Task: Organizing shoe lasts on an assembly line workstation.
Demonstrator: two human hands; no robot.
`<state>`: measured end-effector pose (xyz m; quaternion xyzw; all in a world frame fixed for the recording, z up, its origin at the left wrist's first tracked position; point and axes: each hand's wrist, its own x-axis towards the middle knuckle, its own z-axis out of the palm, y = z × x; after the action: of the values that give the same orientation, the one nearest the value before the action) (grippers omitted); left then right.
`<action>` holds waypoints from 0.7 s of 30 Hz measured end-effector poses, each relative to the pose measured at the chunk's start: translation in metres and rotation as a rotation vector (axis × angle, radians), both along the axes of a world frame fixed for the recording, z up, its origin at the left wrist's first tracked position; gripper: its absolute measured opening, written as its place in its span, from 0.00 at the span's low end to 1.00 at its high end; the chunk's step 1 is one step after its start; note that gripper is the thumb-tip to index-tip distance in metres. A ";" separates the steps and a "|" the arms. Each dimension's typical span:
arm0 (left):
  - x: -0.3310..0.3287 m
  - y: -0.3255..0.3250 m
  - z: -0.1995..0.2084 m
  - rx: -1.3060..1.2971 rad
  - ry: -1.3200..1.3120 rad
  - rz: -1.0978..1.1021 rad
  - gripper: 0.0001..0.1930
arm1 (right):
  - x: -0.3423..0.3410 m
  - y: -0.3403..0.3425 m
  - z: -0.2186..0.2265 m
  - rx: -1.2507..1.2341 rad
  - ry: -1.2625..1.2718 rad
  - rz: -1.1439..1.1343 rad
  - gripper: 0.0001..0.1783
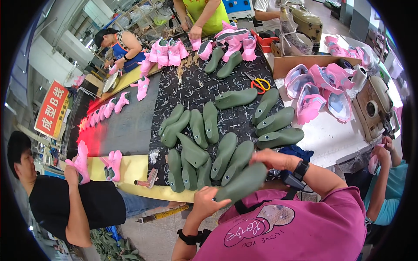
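A dark green shoe last (243, 183) is held low over the near edge of the table, in front of my pink shirt. My left hand (206, 202) is closed round its lower left end, with the thumb along its side. At the other end my right hand (273, 159) curls over the tip; part of its fingers is hidden. Several similar green lasts lie close together just beyond my hands, among them a tilted last (192, 151) resting on others. To the right, a last (281, 137) lies nearest to my right hand.
Scissors (258, 83) with orange and yellow handles lie on the black, thread-strewn table top (187, 87). Pink shoe uppers (320, 89) are heaped at the right beside a sewing machine (373, 108). Other people work around the table, one at left holding a pink shoe (81, 163).
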<state>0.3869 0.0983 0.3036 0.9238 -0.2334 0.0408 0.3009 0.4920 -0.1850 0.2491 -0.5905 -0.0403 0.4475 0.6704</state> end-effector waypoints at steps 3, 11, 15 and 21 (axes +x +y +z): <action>0.011 -0.008 0.008 0.114 0.074 -0.162 0.19 | -0.023 -0.001 -0.010 -0.186 -0.170 0.382 0.23; 0.037 0.001 -0.018 -0.312 -0.101 0.393 0.18 | -0.019 -0.014 0.010 0.053 0.185 0.047 0.23; 0.037 -0.010 -0.055 -0.194 0.028 0.392 0.26 | 0.022 0.013 0.015 0.284 0.220 -0.180 0.24; 0.038 -0.024 -0.100 0.120 0.003 0.145 0.25 | 0.167 0.089 0.023 0.262 0.000 -0.320 0.21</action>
<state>0.4250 0.0745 0.2035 0.9547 -0.1674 0.0468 0.2415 0.6590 -0.0957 0.2724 -0.4972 -0.0036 0.3261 0.8040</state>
